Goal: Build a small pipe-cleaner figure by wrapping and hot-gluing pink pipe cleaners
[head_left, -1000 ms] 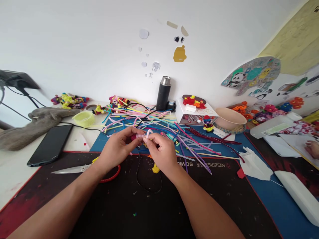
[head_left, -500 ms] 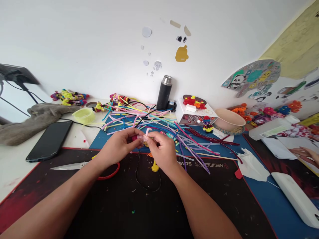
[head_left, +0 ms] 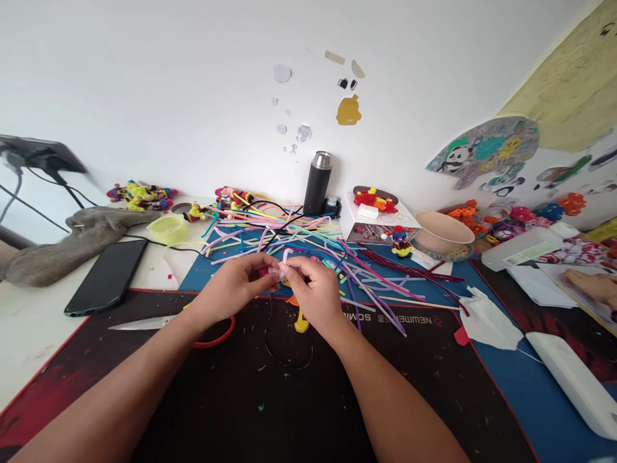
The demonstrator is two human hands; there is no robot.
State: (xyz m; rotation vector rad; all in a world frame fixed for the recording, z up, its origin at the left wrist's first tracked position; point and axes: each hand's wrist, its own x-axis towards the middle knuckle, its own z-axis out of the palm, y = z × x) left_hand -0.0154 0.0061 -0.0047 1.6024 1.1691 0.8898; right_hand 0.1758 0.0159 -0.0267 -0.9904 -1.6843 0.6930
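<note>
My left hand (head_left: pixel 231 287) and my right hand (head_left: pixel 318 290) meet above the mat's back edge, thumbs and forefingers pinched together. Between them is a pale pink pipe cleaner (head_left: pixel 286 255), its bent end sticking up. A small magenta piece (head_left: pixel 264 272) shows by the left fingertips, mostly covered. Below the right hand hang or lie a yellow piece (head_left: pixel 301 323) and a black cord loop (head_left: pixel 289 366); I cannot tell whether they join what I hold. Scissors (head_left: pixel 139 323) with red handles lie partly under my left wrist. Many coloured pipe cleaners (head_left: pixel 231 236) are heaped behind the hands.
A black thermos (head_left: pixel 317 185) stands by the wall beside a white box (head_left: pixel 380 224). A phone (head_left: pixel 106 276) lies left; a beige bowl (head_left: pixel 441 231), a white tissue (head_left: pixel 489 321) and a white case (head_left: pixel 573 386) are right. Another person's hand (head_left: pixel 590 284) rests at far right.
The view has shifted slightly, so the left-side things sit a little further right. Both my hands keep their pinch on the pipe cleaner. The other person's hand has moved left.
</note>
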